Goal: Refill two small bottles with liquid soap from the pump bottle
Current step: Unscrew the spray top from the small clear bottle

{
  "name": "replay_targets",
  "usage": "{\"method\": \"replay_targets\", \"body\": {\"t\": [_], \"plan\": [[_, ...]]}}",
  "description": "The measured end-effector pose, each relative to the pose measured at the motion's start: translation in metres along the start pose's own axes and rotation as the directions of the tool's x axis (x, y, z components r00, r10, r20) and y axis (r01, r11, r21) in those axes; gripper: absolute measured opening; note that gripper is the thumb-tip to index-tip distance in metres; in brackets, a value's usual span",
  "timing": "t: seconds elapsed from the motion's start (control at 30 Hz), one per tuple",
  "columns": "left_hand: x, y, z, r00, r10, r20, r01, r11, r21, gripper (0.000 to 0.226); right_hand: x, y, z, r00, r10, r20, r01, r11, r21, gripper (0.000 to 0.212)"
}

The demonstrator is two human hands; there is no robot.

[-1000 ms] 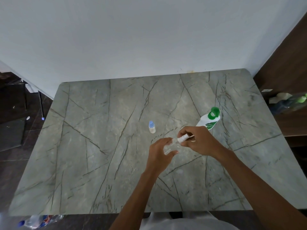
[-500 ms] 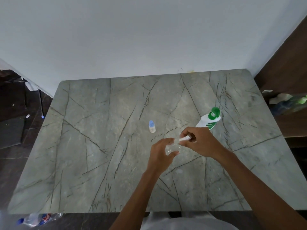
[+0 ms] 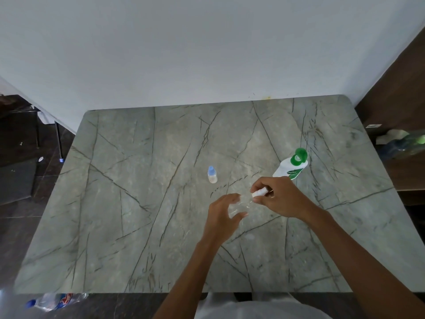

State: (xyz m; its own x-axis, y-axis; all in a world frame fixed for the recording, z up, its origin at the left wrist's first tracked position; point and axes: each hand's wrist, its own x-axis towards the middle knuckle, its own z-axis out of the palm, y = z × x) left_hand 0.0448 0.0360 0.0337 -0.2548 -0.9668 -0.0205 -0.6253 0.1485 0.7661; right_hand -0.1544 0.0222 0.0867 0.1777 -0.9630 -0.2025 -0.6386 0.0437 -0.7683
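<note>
Head view, looking down on a grey veined stone table [image 3: 138, 203] set against a white wall. Your two hands meet just right of the table's centre. Your left hand [image 3: 222, 217] curls its fingers and thumb round a clear small bottle [image 3: 239, 207], which is nearly see-through and hard to make out. It seems tipped so that its neck points toward two o'clock, likely to offer the top to the other hand. Your right hand [image 3: 280, 196] pinches a white cap [image 3: 259, 192] between thumb and fingertips at that neck. This looks like a twisting grip, one hand bracing the body while the other works the cap. Whether the cap is on the thread or already free cannot be told.

From your hands, a second small bottle [image 3: 212, 174] with a blue cap stands upright at eleven o'clock, apart and untouched, probably waiting its turn. The pump bottle [image 3: 290, 168], white with a green pump head, stands at one o'clock, just beyond your right hand and within easy reach for filling.
</note>
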Motion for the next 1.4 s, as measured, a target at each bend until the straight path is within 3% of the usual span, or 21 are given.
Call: {"method": "replay_targets", "body": {"t": [0.1,0.27,0.4,0.8,1.03,1.4], "plan": [[-0.003,-0.007,-0.004,0.998,-0.064,-0.028,0.063,0.998,-0.021,0.045,0.003,0.001,-0.012,0.999,0.009,-0.040,-0.008,0.999,0.038,0.021],[-0.009,-0.016,-0.013,0.970,-0.221,-0.101,0.206,0.968,-0.141,0.043,0.018,0.001,-0.018,0.955,0.058,-0.290,-0.016,0.990,0.143,0.015],[-0.012,-0.027,-0.016,0.937,-0.315,-0.148,0.281,0.936,-0.213,0.048,0.042,0.014,0.003,0.927,0.137,-0.349,-0.080,0.982,0.173,0.012],[-0.025,-0.027,-0.024,0.947,-0.302,-0.107,0.268,0.930,-0.251,0.042,0.116,0.051,0.075,0.960,0.113,-0.258,-0.129,0.991,-0.044,0.025],[-0.030,-0.029,-0.031,0.946,-0.314,-0.080,0.282,0.919,-0.276,0.040,0.147,0.059,0.089,0.989,0.025,-0.147,-0.044,0.991,-0.130,0.028],[-0.031,-0.045,-0.046,0.945,-0.319,-0.066,0.293,0.921,-0.256,0.041,0.155,0.068,0.104,0.991,0.045,-0.128,-0.063,0.987,-0.145,0.031]]}}
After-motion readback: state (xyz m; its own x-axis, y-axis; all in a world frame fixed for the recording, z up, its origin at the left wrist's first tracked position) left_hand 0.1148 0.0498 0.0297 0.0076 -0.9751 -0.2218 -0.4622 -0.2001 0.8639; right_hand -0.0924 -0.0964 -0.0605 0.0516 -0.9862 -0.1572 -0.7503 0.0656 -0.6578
